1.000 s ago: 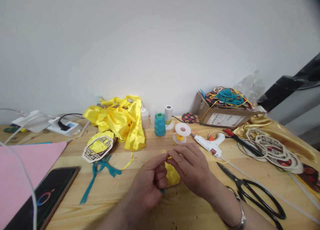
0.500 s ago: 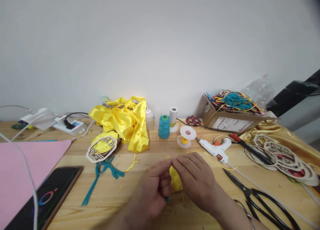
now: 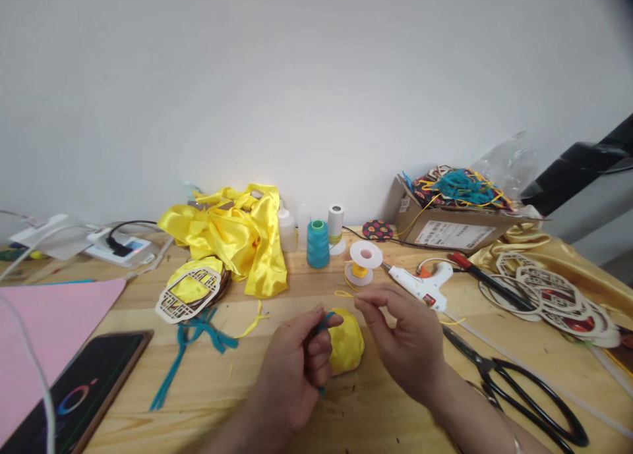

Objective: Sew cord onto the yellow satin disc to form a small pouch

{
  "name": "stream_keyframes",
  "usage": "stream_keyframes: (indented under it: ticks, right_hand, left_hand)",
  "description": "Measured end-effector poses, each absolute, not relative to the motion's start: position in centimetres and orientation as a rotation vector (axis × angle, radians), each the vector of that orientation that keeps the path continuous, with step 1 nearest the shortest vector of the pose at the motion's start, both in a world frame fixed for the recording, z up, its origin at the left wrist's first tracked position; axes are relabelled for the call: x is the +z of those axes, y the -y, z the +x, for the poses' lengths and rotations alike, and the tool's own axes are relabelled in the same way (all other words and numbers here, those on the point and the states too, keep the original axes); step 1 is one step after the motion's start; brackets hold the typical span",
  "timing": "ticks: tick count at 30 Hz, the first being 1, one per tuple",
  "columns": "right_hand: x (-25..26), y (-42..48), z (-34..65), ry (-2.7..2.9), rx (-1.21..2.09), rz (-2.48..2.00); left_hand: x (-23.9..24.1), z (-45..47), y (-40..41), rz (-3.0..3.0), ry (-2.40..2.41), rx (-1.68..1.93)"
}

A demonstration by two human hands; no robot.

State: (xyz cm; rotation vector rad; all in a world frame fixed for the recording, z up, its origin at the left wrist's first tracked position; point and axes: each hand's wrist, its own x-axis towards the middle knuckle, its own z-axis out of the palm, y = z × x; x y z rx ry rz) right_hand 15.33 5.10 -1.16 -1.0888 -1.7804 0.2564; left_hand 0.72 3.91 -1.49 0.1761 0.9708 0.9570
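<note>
My left hand (image 3: 297,365) is closed low at centre, pinching a teal cord (image 3: 322,323) between thumb and fingers. Just to its right a small stuffed yellow satin piece (image 3: 347,345) lies on the wooden table (image 3: 237,388), touching that hand. A little above it my right hand (image 3: 405,335) pinches a thin yellow thread (image 3: 343,294), which loops out left of its fingertips. The thread's white spool (image 3: 362,261) stands just behind my hands.
Behind lie crumpled yellow satin (image 3: 232,233), a teal thread cone (image 3: 317,243), a white glue gun (image 3: 420,286) and a cardboard box of scraps (image 3: 452,217). Black scissors (image 3: 514,381) and lattice discs (image 3: 554,302) sit right; a phone (image 3: 79,395), pink sheet (image 3: 44,329) and teal cords (image 3: 192,348) sit left.
My hands have drawn apart: the right one lifted up and right with the yellow thread, and the left now shows the teal cord. The yellow satin piece is uncovered.
</note>
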Motion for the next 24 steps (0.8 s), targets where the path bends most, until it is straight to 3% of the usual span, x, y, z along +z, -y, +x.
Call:
stream_keyframes:
  ticks: [24]
  right_hand:
    - [-0.9, -4.3, 15.3, 1.618, 0.869, -1.148]
  left_hand:
    - [-1.7, 0.7, -3.4, 0.657, -1.092, 1.119]
